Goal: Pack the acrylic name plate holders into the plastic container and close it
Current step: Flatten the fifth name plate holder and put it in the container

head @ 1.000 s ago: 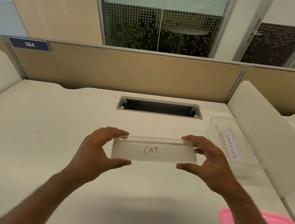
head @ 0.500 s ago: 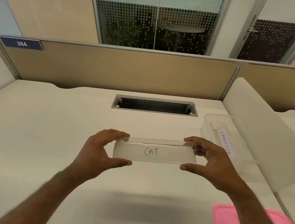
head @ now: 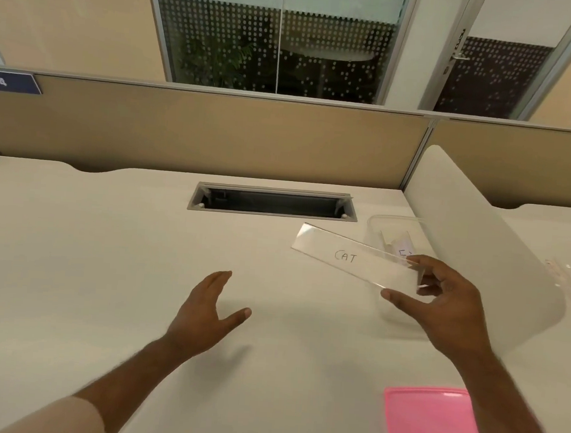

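My right hand (head: 447, 307) pinches the right end of a clear acrylic name plate holder marked "CAT" (head: 349, 259), held tilted above the desk, its right end over the clear plastic container (head: 393, 223). The container stands at the right beside a white divider, with another labelled holder inside, mostly hidden by the held plate. My left hand (head: 206, 312) hovers over the desk with fingers spread, holding nothing. A pink lid (head: 431, 429) lies flat at the near right.
A white divider panel (head: 480, 245) rises just right of the container. A dark cable slot (head: 273, 201) is cut into the white desk (head: 86, 252) behind the hands. A beige partition closes off the back.
My left hand let go of the "CAT" holder and dropped back toward me. My right hand carried the holder rightward toward the container, tilting it.
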